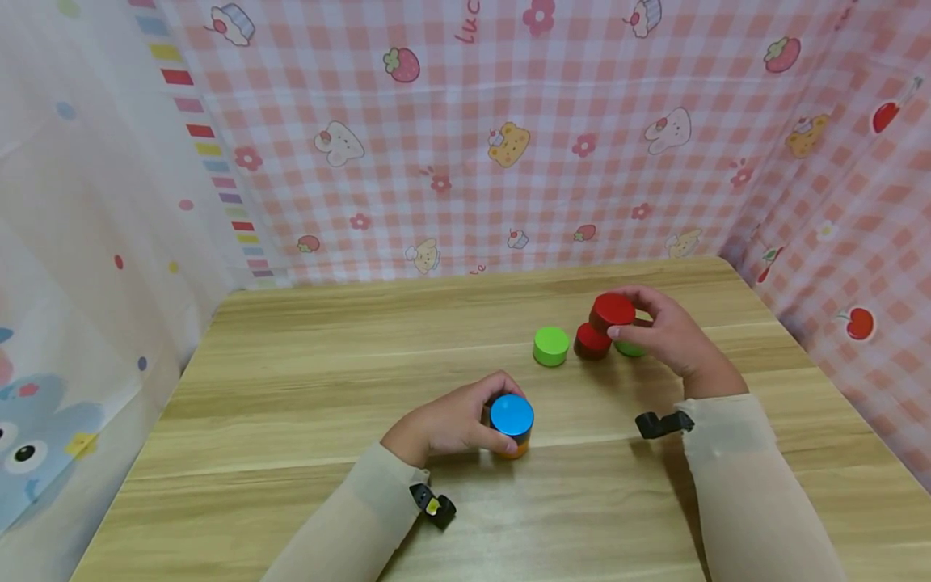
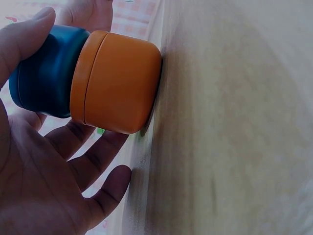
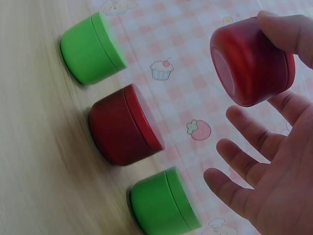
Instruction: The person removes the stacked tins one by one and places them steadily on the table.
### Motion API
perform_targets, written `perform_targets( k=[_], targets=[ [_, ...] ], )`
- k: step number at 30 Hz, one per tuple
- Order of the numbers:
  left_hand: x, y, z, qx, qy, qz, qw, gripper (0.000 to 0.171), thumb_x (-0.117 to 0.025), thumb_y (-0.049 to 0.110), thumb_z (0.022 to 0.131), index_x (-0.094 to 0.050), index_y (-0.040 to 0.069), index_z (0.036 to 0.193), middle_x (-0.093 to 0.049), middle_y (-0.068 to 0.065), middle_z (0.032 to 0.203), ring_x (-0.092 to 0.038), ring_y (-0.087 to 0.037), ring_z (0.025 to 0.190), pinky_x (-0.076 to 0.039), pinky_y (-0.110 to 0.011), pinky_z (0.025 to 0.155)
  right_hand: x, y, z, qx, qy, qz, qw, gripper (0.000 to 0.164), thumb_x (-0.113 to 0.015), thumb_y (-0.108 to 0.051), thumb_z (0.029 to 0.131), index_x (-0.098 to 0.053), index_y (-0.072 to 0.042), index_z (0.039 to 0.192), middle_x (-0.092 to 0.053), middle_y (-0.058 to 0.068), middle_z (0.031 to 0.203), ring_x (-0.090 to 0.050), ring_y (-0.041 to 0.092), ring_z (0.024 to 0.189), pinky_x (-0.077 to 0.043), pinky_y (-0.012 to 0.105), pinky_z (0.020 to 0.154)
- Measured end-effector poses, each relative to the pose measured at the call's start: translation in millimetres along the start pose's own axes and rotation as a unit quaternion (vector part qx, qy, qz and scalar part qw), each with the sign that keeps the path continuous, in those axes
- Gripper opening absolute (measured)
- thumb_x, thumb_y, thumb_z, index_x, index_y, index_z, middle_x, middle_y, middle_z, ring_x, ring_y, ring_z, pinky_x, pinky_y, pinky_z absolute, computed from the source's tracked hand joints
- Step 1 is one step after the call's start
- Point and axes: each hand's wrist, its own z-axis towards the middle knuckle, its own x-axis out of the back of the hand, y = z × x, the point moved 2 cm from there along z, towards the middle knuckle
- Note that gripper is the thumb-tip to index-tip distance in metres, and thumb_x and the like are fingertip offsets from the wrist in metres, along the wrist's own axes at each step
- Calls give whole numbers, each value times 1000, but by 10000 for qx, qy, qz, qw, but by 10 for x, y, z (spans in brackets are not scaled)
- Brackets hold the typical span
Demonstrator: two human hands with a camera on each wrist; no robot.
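Two pinches: left hand (image 1: 460, 420) thumb and fingers on the blue jar (image 1: 512, 414), seated on the orange jar (image 2: 120, 83), likely steadying it; right hand (image 1: 672, 335) thumb and fingers on the raised red jar (image 1: 612, 311), probably for clearance above the lower red jar (image 3: 120, 128) beneath the fingertips.

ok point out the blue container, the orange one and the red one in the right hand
Blue container (image 1: 512, 414), head view, its top
Orange container (image 2: 120, 83), left wrist view, its side
Held red container (image 3: 255, 59), right wrist view, its side

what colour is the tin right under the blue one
Orange; the lower tin shows best in the left wrist view.
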Motion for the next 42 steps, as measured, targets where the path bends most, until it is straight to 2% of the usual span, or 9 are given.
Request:
perform_targets(
  k=[3, 8, 15, 18, 25, 30, 36, 39, 42],
  targets=[
    [-5, -9, 0, -27, 0, -65, 10000, 51, -88, 20, 86, -57, 31, 125, -63, 7, 125, -57, -18, 120, -42, -48, 111, 29, 40, 8, -13, 89, 21, 10000, 54, -75, -11, 96, -52, -2, 145, -62, -7, 127, -53, 10, 123, -36, 55, 117],
    [-6, -16, -1, -48, 13, -86, 10000, 50, -88, 20, 86, -57, 32, 124, -64, 6, 124, -58, -17, 118, -43, -47, 110, 60, 100, 20, -103, 182, 8, 9998, 57, -75, -14, 98, -50, -3, 147, -60, -9, 128, -52, 12, 124, -35, 57, 116],
    [-4, -19, 7, -17, 1, -31, 10000, 50, -88, 21, 86, -57, 32, 124, -64, 7, 125, -57, -18, 120, -41, -49, 112, 94, 158, 21, -237, 512, -43, 9984, 59, -77, -17, 96, -51, -4, 148, -59, -1, 128, -48, 19, 128, -30, 65, 119],
    [-3, -23, 11, -6, -8, -1, 10000, 50, -88, 22, 86, -57, 33, 125, -63, 8, 125, -57, -18, 120, -41, -50, 112, 101, 177, 22, -292, 589, 11, 9978, 59, -77, -18, 96, -51, -4, 148, -59, -3, 127, -47, 17, 128, -30, 64, 118],
    [-3, -25, 12, 6, -17, 7, 10000, 50, -88, 22, 87, -57, 33, 125, -63, 8, 126, -57, -19, 120, -41, -50, 112, 137, 240, 15, -393, 904, -118, 9951, 58, -75, -23, 98, -51, -3, 148, -57, -12, 126, -46, 9, 126, -36, 52, 114],
    [-3, -25, 9, -9, -20, 9, 10000, 50, -87, 22, 87, -57, 32, 125, -63, 8, 126, -57, -18, 120, -41, -49, 112, 167, 307, 12, -551, 1229, -94, 9908, 61, -74, -26, 98, -49, -2, 148, -56, -8, 126, -46, 13, 127, -34, 48, 112],
    [-6, -25, 9, -9, -13, -2, 10000, 50, -88, 22, 86, -57, 32, 125, -63, 7, 126, -57, -18, 120, -42, -49, 112, 226, 421, 20, -840, 1586, 130, 9837, 64, -74, -28, 98, -45, -4, 149, -50, 8, 142, -37, 32, 144, -25, 59, 120],
    [-5, -25, 8, -11, -18, 7, 10000, 50, -87, 22, 86, -57, 32, 125, -63, 7, 125, -57, -18, 120, -42, -49, 112, 260, 462, 14, -879, 1763, 209, 9802, 62, -74, -28, 98, -46, -6, 148, -52, 3, 138, -37, 32, 144, -23, 60, 121],
    [-2, -24, 9, -22, -28, -2, 10000, 50, -87, 23, 87, -57, 31, 125, -63, 7, 125, -57, -18, 120, -42, -49, 112, 290, 501, 0, -915, 1894, 212, 9774, 61, -74, -28, 98, -46, -7, 148, -53, -5, 132, -40, 28, 140, -27, 55, 119]
  ],
)
